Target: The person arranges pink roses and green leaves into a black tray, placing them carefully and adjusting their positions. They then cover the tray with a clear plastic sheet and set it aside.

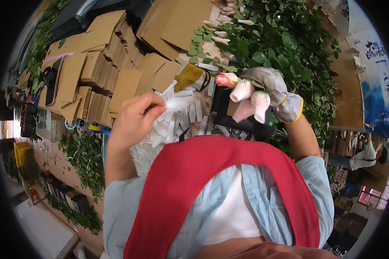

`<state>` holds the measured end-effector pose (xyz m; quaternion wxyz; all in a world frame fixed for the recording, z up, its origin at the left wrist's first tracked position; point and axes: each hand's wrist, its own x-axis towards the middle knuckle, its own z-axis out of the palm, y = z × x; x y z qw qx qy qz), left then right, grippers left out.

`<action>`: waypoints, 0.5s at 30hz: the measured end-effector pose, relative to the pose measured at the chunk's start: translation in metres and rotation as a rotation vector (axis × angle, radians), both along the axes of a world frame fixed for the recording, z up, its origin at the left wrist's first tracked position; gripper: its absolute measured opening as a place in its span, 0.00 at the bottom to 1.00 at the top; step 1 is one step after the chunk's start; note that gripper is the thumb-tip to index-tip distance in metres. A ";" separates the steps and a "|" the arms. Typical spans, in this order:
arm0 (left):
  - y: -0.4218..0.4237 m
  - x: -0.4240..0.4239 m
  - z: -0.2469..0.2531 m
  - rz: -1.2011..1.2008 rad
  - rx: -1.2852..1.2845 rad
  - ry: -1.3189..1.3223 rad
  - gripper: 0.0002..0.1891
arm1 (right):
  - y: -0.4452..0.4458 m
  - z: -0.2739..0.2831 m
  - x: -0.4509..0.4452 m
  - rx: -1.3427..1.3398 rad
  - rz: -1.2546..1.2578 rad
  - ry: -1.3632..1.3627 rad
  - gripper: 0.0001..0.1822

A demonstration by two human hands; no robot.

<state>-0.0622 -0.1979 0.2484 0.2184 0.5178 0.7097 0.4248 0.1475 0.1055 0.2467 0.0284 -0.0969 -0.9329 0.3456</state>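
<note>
My left hand (137,116) is bare and pinches a white foam mesh sleeve (179,103), blurred, between thumb and fingertips. Beneath it lies a heap of white sleeves and strips (168,128). On the other side, my right hand (272,87) wears a grey work glove with yellow trim, its fingers closed around a bunch of roses. One pink rose bloom (226,79) is bare. Several other blooms wear mesh sleeves, such as the sleeved rose (242,90). Their stems are mostly hidden by the glove. A black frame (223,110) is below the bunch.
Stacks of cardboard sheets (97,69) stand at the left. A yellow and grey glove (191,77) lies ahead, between my hands. Leafy rose stems (288,39) pile up at the right, with sleeved blooms (221,40) along their edge. Another person (363,157) is at the far right.
</note>
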 end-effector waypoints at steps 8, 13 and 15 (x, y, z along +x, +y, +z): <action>0.038 0.035 0.015 -0.175 0.490 0.412 0.13 | 0.013 -0.028 -0.015 0.148 0.257 0.296 0.26; 0.055 0.033 0.000 -0.061 0.387 0.247 0.17 | 0.000 -0.023 -0.035 0.205 0.324 0.362 0.20; 0.062 0.033 -0.004 -0.206 0.450 0.523 0.15 | -0.001 -0.020 -0.041 0.199 0.368 0.375 0.20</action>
